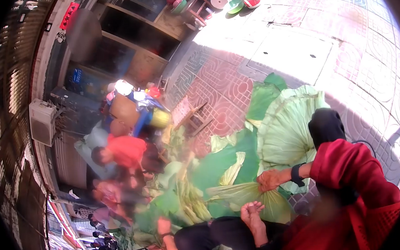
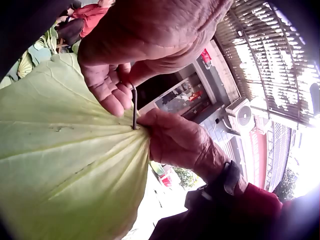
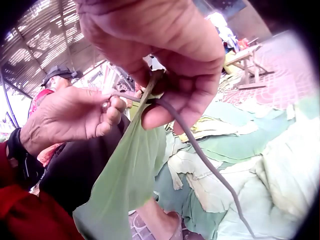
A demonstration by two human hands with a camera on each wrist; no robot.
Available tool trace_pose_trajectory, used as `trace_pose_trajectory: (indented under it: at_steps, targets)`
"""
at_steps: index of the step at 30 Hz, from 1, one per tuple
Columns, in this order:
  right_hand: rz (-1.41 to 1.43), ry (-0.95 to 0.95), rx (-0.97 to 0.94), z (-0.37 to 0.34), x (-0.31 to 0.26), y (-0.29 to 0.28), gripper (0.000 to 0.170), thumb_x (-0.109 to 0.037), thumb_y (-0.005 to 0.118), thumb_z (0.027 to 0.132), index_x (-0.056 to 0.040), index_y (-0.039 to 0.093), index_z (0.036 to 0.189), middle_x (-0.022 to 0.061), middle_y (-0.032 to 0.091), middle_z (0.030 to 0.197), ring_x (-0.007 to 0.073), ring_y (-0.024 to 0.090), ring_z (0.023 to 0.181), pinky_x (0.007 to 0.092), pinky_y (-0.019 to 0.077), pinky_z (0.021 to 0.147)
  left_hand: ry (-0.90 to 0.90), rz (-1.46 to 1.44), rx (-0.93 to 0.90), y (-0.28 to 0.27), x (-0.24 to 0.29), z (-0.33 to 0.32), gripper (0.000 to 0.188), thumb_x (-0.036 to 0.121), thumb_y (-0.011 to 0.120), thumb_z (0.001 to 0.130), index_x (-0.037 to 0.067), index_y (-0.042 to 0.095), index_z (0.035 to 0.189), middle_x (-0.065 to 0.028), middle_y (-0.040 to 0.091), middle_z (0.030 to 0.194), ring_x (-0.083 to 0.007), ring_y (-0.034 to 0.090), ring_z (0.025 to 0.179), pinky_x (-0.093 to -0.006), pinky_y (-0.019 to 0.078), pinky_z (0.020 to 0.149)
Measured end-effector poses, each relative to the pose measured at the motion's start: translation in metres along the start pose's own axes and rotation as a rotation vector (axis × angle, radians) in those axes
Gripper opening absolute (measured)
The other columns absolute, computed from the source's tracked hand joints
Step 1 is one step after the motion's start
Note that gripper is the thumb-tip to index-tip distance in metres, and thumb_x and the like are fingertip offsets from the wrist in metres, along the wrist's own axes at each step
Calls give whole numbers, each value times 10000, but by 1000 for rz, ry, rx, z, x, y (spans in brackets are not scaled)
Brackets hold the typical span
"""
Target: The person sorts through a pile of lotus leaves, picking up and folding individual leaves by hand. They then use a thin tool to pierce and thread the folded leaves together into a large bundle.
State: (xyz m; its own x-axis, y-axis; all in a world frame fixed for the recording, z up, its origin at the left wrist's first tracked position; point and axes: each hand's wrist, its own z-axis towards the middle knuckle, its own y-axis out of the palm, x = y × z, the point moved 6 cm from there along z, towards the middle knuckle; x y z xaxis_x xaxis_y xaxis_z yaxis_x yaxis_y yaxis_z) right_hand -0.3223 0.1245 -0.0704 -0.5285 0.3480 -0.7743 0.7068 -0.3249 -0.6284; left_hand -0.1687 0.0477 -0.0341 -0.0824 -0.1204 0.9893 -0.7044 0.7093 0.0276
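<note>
My count: worker's 2 hands, L hand + R hand, w/ 2 wristbands; 1 cord; 1 held leaf; loose lvs overlap, can't tally; 3+ other ppl; 1 AC unit.

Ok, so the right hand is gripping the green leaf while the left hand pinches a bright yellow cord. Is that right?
Only the colour is off: the cord is dark, not bright yellow, as the right wrist view shows. The right hand does grip the green leaf, and the left hand does pinch the cord.
</note>
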Motion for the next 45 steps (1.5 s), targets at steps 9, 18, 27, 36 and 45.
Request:
trace_pose_trajectory:
  at_steps: [9,18,27,36,45]
  targets:
    - [154,-40,-79,0,-5,5,443,-420,494,821,7,606,793,192,618,713,325,615,682,425,473,629,-103,-519,23,-9,3,-2,89,167,542,914,85,513,895,-106,595,850,-180,561,696,-306,500,608]
    - [-7,-27,69,-8,-8,-9,386,-364,526,803,12,612,807,198,626,722,374,621,716,454,487,648,-362,433,-226,23,-28,-11,261,232,583,901,83,487,710,21,420,599,-66,383,485,-215,360,445]
    - [-173,-115,282,-3,12,-25,252,-246,550,725,2,594,713,208,602,663,365,610,628,453,472,535,-263,-740,-350,20,19,-10,402,295,390,976,108,406,620,15,312,541,-105,305,472,-257,304,475]
    - [431,-32,-447,-16,79,31,297,-317,610,754,-50,620,883,106,585,659,224,603,604,377,496,546,-256,-736,-415,34,25,-32,381,270,409,965,112,385,619,11,323,552,-108,307,490,-262,295,476]
    - [414,-82,-702,-33,136,71,297,-312,604,820,-116,622,1041,86,561,943,192,588,809,351,540,681,-187,-554,-627,80,49,-62,361,248,445,947,100,384,624,17,311,556,-95,300,497,-251,285,464]
